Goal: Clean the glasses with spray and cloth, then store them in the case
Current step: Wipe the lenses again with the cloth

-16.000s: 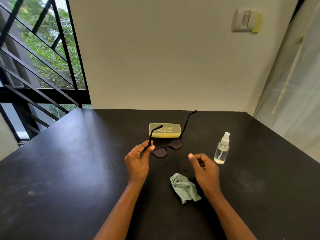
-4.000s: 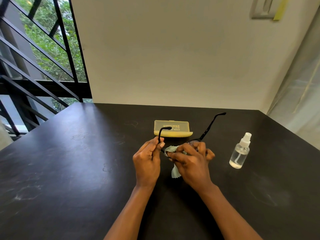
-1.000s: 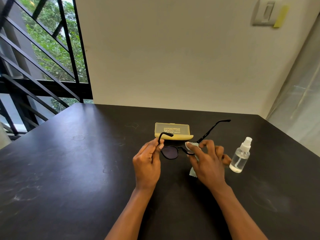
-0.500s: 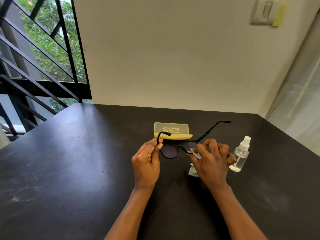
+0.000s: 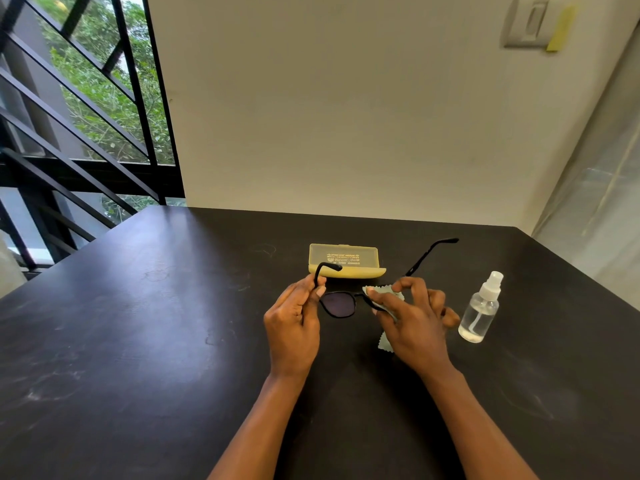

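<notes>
Black-framed glasses [image 5: 337,304] with dark lenses are held above the black table [image 5: 138,323], temples unfolded and pointing away from me. My left hand [image 5: 294,322] pinches the left temple close to its hinge. My right hand [image 5: 412,318] pinches the pale green cloth [image 5: 385,344] around the right lens, which is hidden under cloth and fingers. A corner of the cloth hangs below the hand. The yellow case [image 5: 344,260] lies closed just behind the glasses. A clear spray bottle [image 5: 480,308] with a white nozzle stands upright to the right of my right hand.
A wall runs along the table's far edge, with a light switch [image 5: 526,24] high on the right. A black-barred window [image 5: 86,116] is at the left and a translucent curtain [image 5: 595,188] at the right. The table's left and right edges are in view.
Over the last second my right hand stayed wrapped on the right lens with the cloth, its fingers shifting slightly. The left hand's pinch on the temple is unchanged. Earlier the cloth covered the left lens.
</notes>
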Demonstrator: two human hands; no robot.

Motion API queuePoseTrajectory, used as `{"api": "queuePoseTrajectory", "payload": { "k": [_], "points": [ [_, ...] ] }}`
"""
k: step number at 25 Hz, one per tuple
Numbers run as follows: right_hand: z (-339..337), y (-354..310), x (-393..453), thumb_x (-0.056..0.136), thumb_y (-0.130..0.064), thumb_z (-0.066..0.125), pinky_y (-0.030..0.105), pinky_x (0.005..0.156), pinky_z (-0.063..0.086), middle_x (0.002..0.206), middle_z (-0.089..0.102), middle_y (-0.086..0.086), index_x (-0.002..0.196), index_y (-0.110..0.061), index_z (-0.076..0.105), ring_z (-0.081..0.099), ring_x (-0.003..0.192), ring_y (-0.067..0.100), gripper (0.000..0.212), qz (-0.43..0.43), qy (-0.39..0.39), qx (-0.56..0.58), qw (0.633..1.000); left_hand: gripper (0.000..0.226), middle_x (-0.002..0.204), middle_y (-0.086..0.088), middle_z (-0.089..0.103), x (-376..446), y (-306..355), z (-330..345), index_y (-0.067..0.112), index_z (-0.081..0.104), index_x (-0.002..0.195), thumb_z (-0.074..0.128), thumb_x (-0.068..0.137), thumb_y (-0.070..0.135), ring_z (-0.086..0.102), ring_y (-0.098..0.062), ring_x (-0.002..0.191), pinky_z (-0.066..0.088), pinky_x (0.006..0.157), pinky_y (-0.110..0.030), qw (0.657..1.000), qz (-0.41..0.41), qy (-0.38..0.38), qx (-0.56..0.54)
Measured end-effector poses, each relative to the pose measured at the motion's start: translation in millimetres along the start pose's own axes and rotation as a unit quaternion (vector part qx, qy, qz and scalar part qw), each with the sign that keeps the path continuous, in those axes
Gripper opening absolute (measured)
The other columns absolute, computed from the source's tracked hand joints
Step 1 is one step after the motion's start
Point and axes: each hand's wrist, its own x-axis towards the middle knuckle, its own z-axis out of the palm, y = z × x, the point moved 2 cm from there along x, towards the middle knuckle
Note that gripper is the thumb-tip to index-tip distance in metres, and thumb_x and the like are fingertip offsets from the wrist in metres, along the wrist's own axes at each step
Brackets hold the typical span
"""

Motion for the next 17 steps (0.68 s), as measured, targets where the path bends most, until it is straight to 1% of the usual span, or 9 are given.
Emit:
{"api": "queuePoseTrajectory", "payload": {
  "k": [3,5,6,9,11,13,15,16,17],
  "points": [
    [-5.7,-2.7,-0.6,0.072,-0.026,0.078,0.040,0.071,0.024,0.110,0.056,0.004,0.091,-0.034,0.071,0.044,0.099,0.031,0.021,0.006,0.030,0.024,0.999,0.027,0.095,-0.001,0.065,0.2,0.2,0.2,0.000,0.064,0.107,0.062,0.081,-0.003,0.059,-0.001,0.094,0.048,0.077,-0.006,1.000,-0.006,0.005,-0.001],
    [-8.9,-3.7,-2.3,0.065,-0.023,0.083,0.041,0.067,0.028,0.100,0.060,0.006,0.076,-0.027,0.070,0.049,0.091,0.033,0.018,0.001,0.066,0.006,0.998,0.026,0.095,-0.001,0.064,0.2,0.7,0.5,-0.001,0.064,0.107,0.062,0.080,-0.003,0.058,0.000,0.094,0.047,0.078,-0.004,1.000,-0.003,0.006,0.001],
    [-10.3,-4.1,-2.8,0.062,-0.023,0.085,0.042,0.066,0.030,0.097,0.061,0.007,0.073,-0.025,0.069,0.048,0.089,0.032,0.019,0.000,0.081,-0.010,0.997,0.026,0.095,-0.001,0.064,0.2,0.9,0.6,-0.002,0.064,0.107,0.062,0.080,-0.004,0.058,0.000,0.095,0.047,0.078,-0.004,1.000,0.000,0.005,0.001],
    [-14.0,-4.8,-3.5,0.059,-0.026,0.085,0.046,0.066,0.036,0.093,0.061,0.009,0.069,-0.020,0.069,0.037,0.090,0.027,0.020,0.016,0.109,-0.049,0.993,0.027,0.096,-0.001,0.065,0.5,1.2,1.3,-0.002,0.064,0.107,0.063,0.080,-0.005,0.058,0.000,0.094,0.047,0.078,-0.005,1.000,0.004,-0.001,-0.004],
    [-13.1,-3.6,-3.2,0.060,-0.027,0.084,0.046,0.067,0.035,0.095,0.060,0.010,0.074,-0.019,0.071,0.037,0.091,0.028,0.021,0.025,0.106,-0.069,0.992,0.027,0.096,-0.002,0.065,0.1,1.1,1.7,-0.002,0.064,0.107,0.063,0.080,-0.005,0.058,0.000,0.095,0.048,0.078,-0.005,1.000,0.005,-0.005,-0.003],
    [-7.5,-1.2,-2.5,0.066,-0.031,0.080,0.045,0.070,0.033,0.105,0.057,0.010,0.092,-0.022,0.072,0.041,0.095,0.031,0.029,0.028,0.071,-0.078,0.994,0.026,0.096,-0.002,0.065,-0.3,1.1,2.6,-0.003,0.064,0.106,0.062,0.080,-0.005,0.058,0.000,0.096,0.048,0.079,-0.006,1.000,0.008,-0.009,-0.002],
    [0.0,2.0,-2.0,0.078,-0.038,0.069,0.039,0.076,0.025,0.119,0.047,0.006,0.115,-0.031,0.062,0.035,0.103,0.028,0.039,0.034,0.018,-0.071,0.997,0.025,0.096,-0.002,0.065,-0.8,1.0,3.4,-0.003,0.065,0.105,0.062,0.080,-0.006,0.058,-0.001,0.096,0.047,0.079,-0.005,1.000,0.011,-0.014,-0.002],
    [3.6,4.4,-1.7,0.082,-0.040,0.063,0.037,0.077,0.023,0.124,0.040,0.002,0.123,-0.037,0.054,0.029,0.106,0.024,0.042,0.038,-0.007,-0.058,0.998,0.025,0.095,-0.002,0.065,-1.2,1.0,3.7,-0.003,0.065,0.105,0.062,0.080,-0.007,0.058,-0.001,0.096,0.047,0.080,-0.006,1.000,0.012,-0.016,-0.003],
    [6.4,6.2,-1.2,0.084,-0.041,0.060,0.037,0.079,0.023,0.126,0.036,-0.001,0.126,-0.041,0.049,0.024,0.107,0.021,0.043,0.043,-0.026,-0.040,0.998,0.026,0.096,-0.002,0.065,-1.6,1.0,3.8,-0.002,0.064,0.106,0.062,0.080,-0.007,0.058,0.000,0.096,0.048,0.080,-0.006,1.000,0.011,-0.018,-0.004]
  ]
}}
